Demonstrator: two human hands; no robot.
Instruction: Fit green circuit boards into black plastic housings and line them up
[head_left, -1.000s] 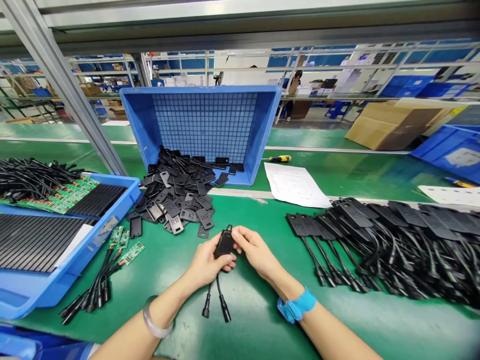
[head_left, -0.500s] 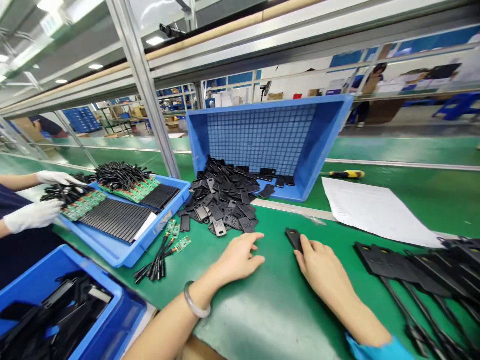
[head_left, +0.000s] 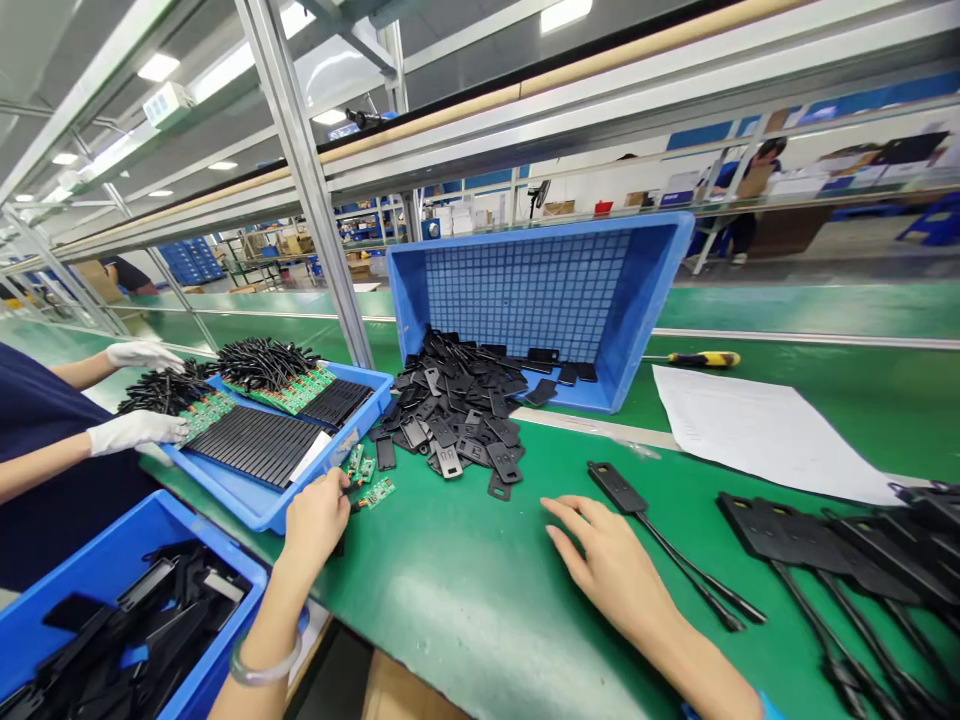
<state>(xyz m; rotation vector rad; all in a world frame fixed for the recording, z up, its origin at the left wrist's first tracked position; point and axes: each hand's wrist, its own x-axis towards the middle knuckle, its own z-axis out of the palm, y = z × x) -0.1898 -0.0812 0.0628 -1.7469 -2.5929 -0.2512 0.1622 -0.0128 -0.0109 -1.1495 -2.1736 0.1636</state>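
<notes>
My left hand [head_left: 319, 515] reaches left to the small green circuit boards [head_left: 367, 485] with black cables, lying by the blue tray's corner. Its fingers curl down over the cable bundle and the thumb touches a board. My right hand [head_left: 607, 560] lies flat on the green mat [head_left: 465, 600] with its fingers stretched out, holding nothing. Just beyond its fingertips lies a black cased unit [head_left: 617, 487], its two cables trailing off to the right.
A blue crate [head_left: 540, 290] tipped on its side spills a pile of black shells [head_left: 457, 410]. A blue tray [head_left: 262, 500] holds boards and black strips; a co-worker's gloved hand [head_left: 135, 430] works there. Blue bin [head_left: 191, 660] lower left, paper sheet [head_left: 757, 430], screwdriver [head_left: 701, 359], finished units [head_left: 825, 550] at right.
Both hands held the black unit a second ago. My right hand set it on the mat and drew back; my left hand moved left onto the cabled boards. The view swung left.
</notes>
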